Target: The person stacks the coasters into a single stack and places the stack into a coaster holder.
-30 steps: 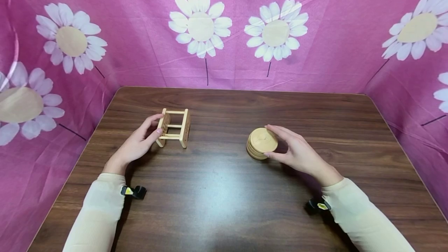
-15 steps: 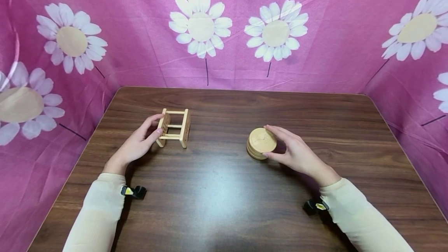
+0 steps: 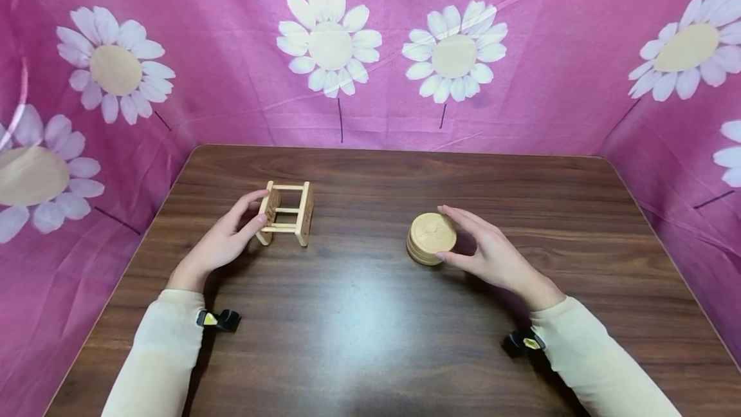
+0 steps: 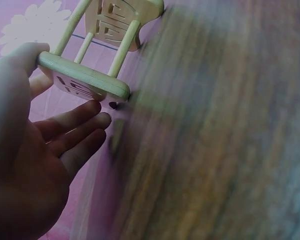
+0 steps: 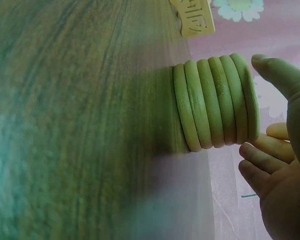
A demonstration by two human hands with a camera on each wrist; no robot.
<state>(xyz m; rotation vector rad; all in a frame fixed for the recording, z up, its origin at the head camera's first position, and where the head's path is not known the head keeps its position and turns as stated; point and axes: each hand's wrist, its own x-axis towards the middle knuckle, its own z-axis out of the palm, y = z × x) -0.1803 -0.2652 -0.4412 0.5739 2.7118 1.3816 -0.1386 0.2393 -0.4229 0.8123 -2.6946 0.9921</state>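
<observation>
In the head view, my left hand (image 3: 227,237) is at the left panel of a small pale wooden coaster holder (image 3: 303,221), thumb and index finger on the panel. The left wrist view shows the holder's rungs and cut-out side (image 4: 87,70), with the other fingers stretched below it. To the right, a stack of round wooden coasters (image 3: 429,240) stands on the table, the top one carved with a line pattern. My right hand (image 3: 492,256) spreads its thumb and fingers about the top coaster. The right wrist view has the thumb (image 5: 277,72) slightly off its rim and fingers close below.
The dark wood table (image 3: 359,340) is backed by a pink cloth (image 3: 382,114) with large white flowers, which also hangs along both sides. A black wrist camera (image 3: 226,320) sits on the left cuff, another one (image 3: 515,343) on the right.
The top coaster has shifted slightly left and now lies more evenly over the stack. My right hand has eased a little away from it. The left hand and holder stay put.
</observation>
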